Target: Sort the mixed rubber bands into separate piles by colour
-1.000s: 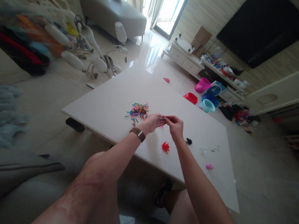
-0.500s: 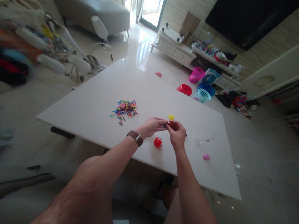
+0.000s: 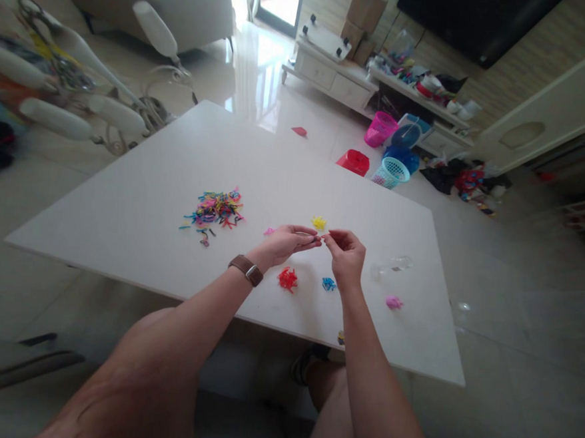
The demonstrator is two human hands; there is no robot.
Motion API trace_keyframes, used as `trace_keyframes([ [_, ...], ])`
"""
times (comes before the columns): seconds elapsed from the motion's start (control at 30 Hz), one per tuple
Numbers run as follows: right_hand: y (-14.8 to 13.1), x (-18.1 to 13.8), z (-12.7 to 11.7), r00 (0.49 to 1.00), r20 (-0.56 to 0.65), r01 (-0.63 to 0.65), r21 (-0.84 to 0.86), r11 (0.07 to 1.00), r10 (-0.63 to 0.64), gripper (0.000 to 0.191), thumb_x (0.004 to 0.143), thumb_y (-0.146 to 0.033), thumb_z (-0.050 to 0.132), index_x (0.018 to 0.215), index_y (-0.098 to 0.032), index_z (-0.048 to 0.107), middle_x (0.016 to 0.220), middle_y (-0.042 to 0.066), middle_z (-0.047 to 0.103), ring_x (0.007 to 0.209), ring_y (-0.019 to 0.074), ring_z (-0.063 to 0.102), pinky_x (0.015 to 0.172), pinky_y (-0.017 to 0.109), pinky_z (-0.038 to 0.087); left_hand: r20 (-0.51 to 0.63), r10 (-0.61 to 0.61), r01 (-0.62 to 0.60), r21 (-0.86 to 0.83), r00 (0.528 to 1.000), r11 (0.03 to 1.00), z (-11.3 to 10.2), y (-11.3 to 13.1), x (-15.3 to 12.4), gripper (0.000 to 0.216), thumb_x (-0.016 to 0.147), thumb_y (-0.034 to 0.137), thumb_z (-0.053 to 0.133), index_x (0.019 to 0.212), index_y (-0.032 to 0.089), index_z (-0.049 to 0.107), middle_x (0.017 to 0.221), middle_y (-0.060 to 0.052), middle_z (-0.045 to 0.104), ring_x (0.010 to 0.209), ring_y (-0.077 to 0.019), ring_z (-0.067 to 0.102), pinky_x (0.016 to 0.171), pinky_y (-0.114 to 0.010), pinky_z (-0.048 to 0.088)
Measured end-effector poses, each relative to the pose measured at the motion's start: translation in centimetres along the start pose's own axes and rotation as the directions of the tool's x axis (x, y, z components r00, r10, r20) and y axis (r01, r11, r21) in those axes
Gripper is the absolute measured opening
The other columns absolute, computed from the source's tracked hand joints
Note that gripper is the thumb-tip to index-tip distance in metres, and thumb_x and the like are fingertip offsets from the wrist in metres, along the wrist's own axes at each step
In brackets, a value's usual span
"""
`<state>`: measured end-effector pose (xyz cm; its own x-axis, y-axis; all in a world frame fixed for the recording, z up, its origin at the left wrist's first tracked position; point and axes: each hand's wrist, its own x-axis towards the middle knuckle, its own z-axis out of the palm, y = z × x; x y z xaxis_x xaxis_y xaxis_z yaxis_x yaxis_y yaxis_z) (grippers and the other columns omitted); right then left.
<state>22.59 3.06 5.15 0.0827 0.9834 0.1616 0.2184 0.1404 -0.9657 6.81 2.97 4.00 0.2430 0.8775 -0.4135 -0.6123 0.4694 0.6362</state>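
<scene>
Over the white table point(image 3: 139, 188), my left hand point(image 3: 288, 242) has its fingers pressed together, a brown-strapped watch point(image 3: 246, 269) on its wrist. Thumb and forefinger of my right hand point(image 3: 347, 255) pinch close to the left fingertips. What both hold is too small to make out; a reddish speck shows between them. Small band-like pieces lie sorted around: a yellow pile point(image 3: 319, 223) beyond the fingers, a red pile point(image 3: 287, 279) and a blue pile point(image 3: 328, 284) nearer me. A pink bit point(image 3: 269, 231) shows beside my left hand. Farther left is a mixed multicoloured pile point(image 3: 218, 208).
A clear plastic bottle-like container point(image 3: 393, 267) lies right of my right hand, with a pink clump point(image 3: 393, 303) nearby. A small yellowish object point(image 3: 341, 338) is at the near edge. Baskets, including a light-blue basket point(image 3: 392, 172), stand on the floor beyond.
The view has turned right, so the table's contents appear farther left. The blue pile, hidden before, now shows by my right wrist. My fingertips stay close together, with the grip slightly changed.
</scene>
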Motion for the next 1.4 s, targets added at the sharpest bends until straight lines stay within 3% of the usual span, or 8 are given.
trace_keyframes([
  [0.13,0.3,0.3,-1.1,1.0,0.006,-0.026,-0.018,0.999,0.026,0.026,0.075,-0.04,0.075,0.087,-0.018,0.07,0.081,0.006,0.074,0.077,0.0197,0.07,0.075,0.034,0.057,-0.088,0.075,-0.074,0.015,0.993,0.997,0.2,-0.3,0.5,0.008,0.082,0.0,0.069,0.084,0.008,0.068,0.088,-0.015,0.076,0.09,-0.0192,0.075,0.103,-0.037,0.054],
  [0.27,0.8,-0.5,-1.5,0.979,0.185,-0.045,-0.181,0.982,0.079,0.016,0.074,-0.032,0.074,0.083,-0.019,0.071,0.077,0.004,0.073,0.071,0.0185,0.068,0.07,0.032,0.054,-0.183,0.19,-0.187,0.034,0.965,0.982,-0.2,-0.5,0.8,0.013,0.079,0.006,0.076,0.082,0.009,0.064,0.083,-0.013,0.075,0.087,-0.0179,0.075,0.102,-0.038,0.053],
  [0.43,2.0,-2.8,-0.2,0.838,0.528,0.152,-0.471,0.869,0.14,0.006,0.073,-0.015,0.068,0.071,-0.021,0.07,0.068,0.0,0.07,0.066,0.0162,0.063,0.067,0.029,0.047,-0.199,0.206,-0.205,0.025,0.958,0.978,-0.7,-1.0,0.7,0.013,0.078,0.008,0.078,0.082,0.009,0.065,0.081,-0.011,0.073,0.085,-0.0169,0.074,0.101,-0.037,0.054],
  [0.57,2.7,-3.7,1.4,0.766,0.607,0.184,-0.522,0.833,0.211,0.012,0.074,-0.012,0.064,0.071,-0.022,0.07,0.067,0.0,0.07,0.064,0.015,0.061,0.062,0.026,0.044,-0.21,0.163,-0.168,-0.005,0.964,0.986,-0.7,-1.0,0.3,0.009,0.081,0.009,0.076,0.081,0.007,0.067,0.082,-0.011,0.072,0.085,-0.0173,0.074,0.1,-0.035,0.055],
  [0.7,2.4,-2.7,1.3,0.835,0.522,0.164,-0.534,0.829,0.171,0.004,0.076,-0.022,0.069,0.074,-0.022,0.071,0.067,0.001,0.07,0.064,0.0164,0.062,0.065,0.028,0.046,-0.197,0.146,-0.149,0.003,0.969,0.989,-0.6,-0.6,-0.1,0.009,0.083,0.008,0.074,0.08,0.007,0.066,0.082,-0.012,0.072,0.082,-0.0172,0.074,0.1,-0.036,0.055],
  [0.87,1.8,-0.4,0.5,0.984,0.177,0.025,-0.284,0.958,0.027,0.026,0.087,-0.042,0.061,0.084,-0.019,0.073,0.078,0.004,0.073,0.072,0.0185,0.066,0.072,0.032,0.052,-0.137,0.152,-0.143,0.074,0.979,0.987,-1.0,-0.1,-0.4,0.013,0.079,0.009,0.078,0.083,0.008,0.065,0.079,-0.011,0.074,0.082,-0.0177,0.075,0.097,-0.036,0.056],
  [1.1,2.0,-0.4,1.0,0.96,0.273,-0.045,-0.058,0.997,0.059,0.031,0.079,-0.046,0.074,0.092,-0.019,0.078,0.089,0.006,0.076,0.077,0.0188,0.069,0.072,0.031,0.055,-0.076,0.113,-0.099,0.167,0.991,0.981,-1.3,-0.3,-0.5,0.013,0.079,0.011,0.078,0.084,0.009,0.066,0.078,-0.009,0.074,0.078,-0.0138,0.072,0.097,-0.036,0.055],
  [1.4,3.4,1.2,-1.6,0.998,0.052,-0.027,-0.205,0.978,0.038,0.025,0.078,-0.042,0.069,0.083,-0.018,0.075,0.079,0.006,0.074,0.071,0.0189,0.067,0.07,0.032,0.055,-0.036,0.052,-0.046,0.167,0.998,0.985,-1.2,-1.4,-0.5,0.012,0.078,0.006,0.077,0.082,0.008,0.066,0.085,-0.015,0.074,0.087,-0.0191,0.075,0.101,-0.036,0.054],
])
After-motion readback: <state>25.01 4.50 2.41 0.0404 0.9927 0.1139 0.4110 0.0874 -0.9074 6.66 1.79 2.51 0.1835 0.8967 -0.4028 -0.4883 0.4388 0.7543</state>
